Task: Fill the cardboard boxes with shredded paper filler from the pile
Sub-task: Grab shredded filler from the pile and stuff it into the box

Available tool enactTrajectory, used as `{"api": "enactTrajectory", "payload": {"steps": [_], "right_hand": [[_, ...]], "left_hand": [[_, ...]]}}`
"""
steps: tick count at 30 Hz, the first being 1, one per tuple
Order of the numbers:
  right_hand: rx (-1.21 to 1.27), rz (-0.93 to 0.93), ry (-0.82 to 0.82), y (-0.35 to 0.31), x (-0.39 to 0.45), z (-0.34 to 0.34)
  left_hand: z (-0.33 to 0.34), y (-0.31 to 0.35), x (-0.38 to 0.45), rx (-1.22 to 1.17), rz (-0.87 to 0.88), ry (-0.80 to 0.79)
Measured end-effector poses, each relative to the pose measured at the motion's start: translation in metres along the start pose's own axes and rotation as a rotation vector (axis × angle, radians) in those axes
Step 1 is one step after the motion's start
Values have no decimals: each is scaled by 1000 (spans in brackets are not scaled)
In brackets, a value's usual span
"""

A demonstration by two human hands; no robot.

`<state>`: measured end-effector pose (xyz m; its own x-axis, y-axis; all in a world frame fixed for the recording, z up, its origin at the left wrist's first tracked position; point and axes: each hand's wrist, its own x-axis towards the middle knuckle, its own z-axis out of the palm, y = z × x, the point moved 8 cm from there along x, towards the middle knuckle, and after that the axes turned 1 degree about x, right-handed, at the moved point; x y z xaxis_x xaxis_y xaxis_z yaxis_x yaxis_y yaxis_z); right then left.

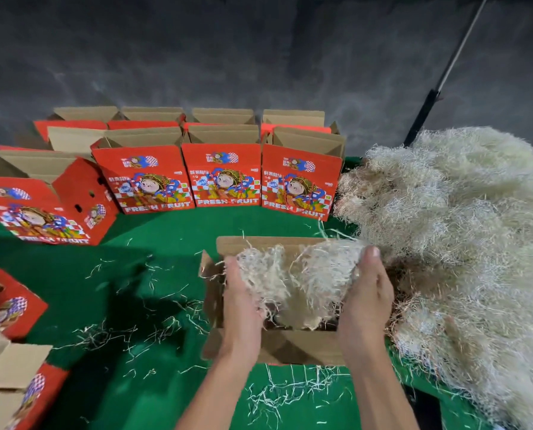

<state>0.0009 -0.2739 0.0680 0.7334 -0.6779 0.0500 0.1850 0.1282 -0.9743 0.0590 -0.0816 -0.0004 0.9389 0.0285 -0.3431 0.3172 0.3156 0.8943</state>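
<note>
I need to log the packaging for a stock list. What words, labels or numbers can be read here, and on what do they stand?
"FRESH FRUIT": white letters along the bottom front of each red box in the row, and on the angled box at left.
Characters above the cartoon figure on the box fronts: too blurred to read.
Small logo at the upper right of each front: too small to read.
No numbers can be read.
</note>
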Motion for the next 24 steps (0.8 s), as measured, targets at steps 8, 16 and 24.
{"api": "enactTrajectory", "payload": {"steps": [8,16,24], "right_hand": [[-49,-94,-188,8,-6,26],[-387,-154,-224,29,-13,42],[-189,-44,-69,35,13,5]], "left_hand": [[6,-9,-9,59,69,32],[25,-16,1,109,17,-65],[2,7,25,-60,-13,105]]}}
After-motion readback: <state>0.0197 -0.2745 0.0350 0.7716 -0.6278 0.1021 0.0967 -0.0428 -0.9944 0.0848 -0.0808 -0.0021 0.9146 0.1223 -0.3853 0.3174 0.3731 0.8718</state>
